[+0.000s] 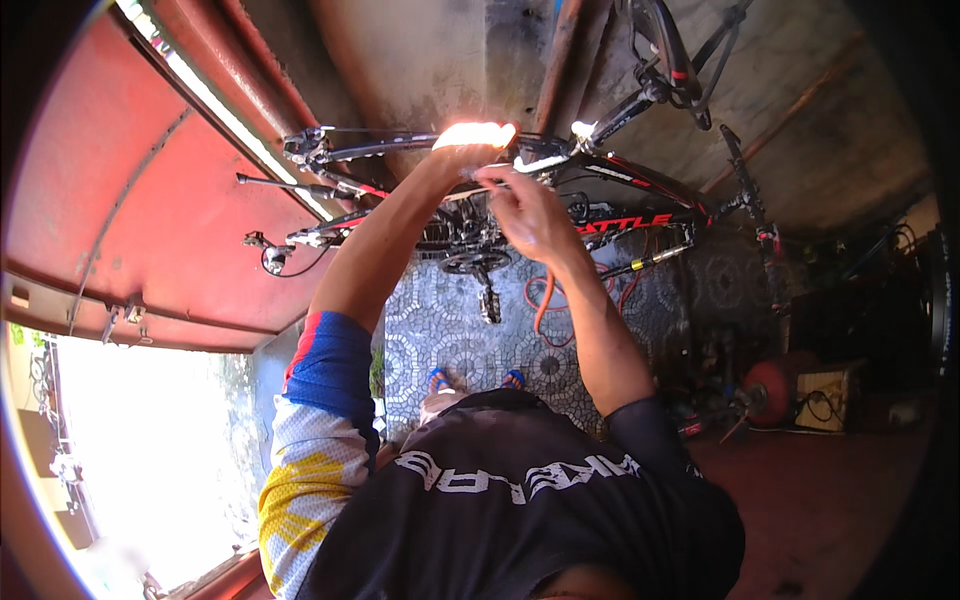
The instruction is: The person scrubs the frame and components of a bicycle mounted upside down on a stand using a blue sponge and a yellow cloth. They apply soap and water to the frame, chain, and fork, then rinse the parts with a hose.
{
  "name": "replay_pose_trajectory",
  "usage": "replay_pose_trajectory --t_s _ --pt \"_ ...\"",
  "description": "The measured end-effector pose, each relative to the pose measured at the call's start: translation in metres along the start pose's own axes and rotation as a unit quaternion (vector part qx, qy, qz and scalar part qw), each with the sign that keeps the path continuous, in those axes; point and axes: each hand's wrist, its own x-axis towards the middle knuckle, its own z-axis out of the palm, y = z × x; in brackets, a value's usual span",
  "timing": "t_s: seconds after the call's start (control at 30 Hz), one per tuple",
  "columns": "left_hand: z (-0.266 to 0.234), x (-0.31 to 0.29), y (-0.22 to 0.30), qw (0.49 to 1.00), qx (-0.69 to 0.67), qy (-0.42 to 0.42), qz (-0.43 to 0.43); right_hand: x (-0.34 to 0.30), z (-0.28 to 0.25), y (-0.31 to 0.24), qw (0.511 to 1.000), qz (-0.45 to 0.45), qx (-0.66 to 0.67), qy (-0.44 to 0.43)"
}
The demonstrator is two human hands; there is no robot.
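Note:
Two black bicycle frames with red markings lie across the space in front of me, one frame (665, 195) close against the other. My left hand (472, 148) reaches to the upper tubes; bright sunlight washes out its fingers. Just to its right, my right hand (528, 212) is bent inward with its fingers drawn together near the left wrist. Whatever sits between those fingertips is too small to make out. Below the hands are a dark crank and chainring (475, 262), with a pedal (489, 305) hanging down.
A red hose (545, 298) lies looped on the patterned tile floor (430, 330). To the left stands a red metal gate (150, 190), with glaring daylight beyond it. A cardboard box (822, 402) and a red round object (768, 392) rest at the right. A stained wall rises behind.

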Motion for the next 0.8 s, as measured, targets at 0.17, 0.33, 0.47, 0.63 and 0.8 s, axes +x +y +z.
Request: replay_pose_trajectory --t_s 0.17,0.33,0.47,0.63,0.8 --pt "-0.042 -0.009 -0.041 0.995 -0.019 -0.097 0.017 0.004 -0.062 0.049 0.987 0.066 -0.112 0.090" --pt "-0.007 -0.003 -0.063 0.994 -0.072 -0.028 0.075 0.026 0.001 -0.020 0.965 0.208 -0.140 -0.082" --pt "-0.017 -0.023 -0.104 0.992 -0.061 -0.001 0.115 0.041 0.058 -0.014 0.984 0.126 -0.129 -0.015" --pt "-0.057 -0.069 -0.129 0.993 0.100 -0.054 0.029 0.056 0.081 -0.032 0.979 0.136 -0.143 -0.045" --pt "-0.074 -0.089 -0.175 0.974 0.206 0.018 0.087 0.087 0.152 -0.058 0.990 0.055 -0.123 -0.047"
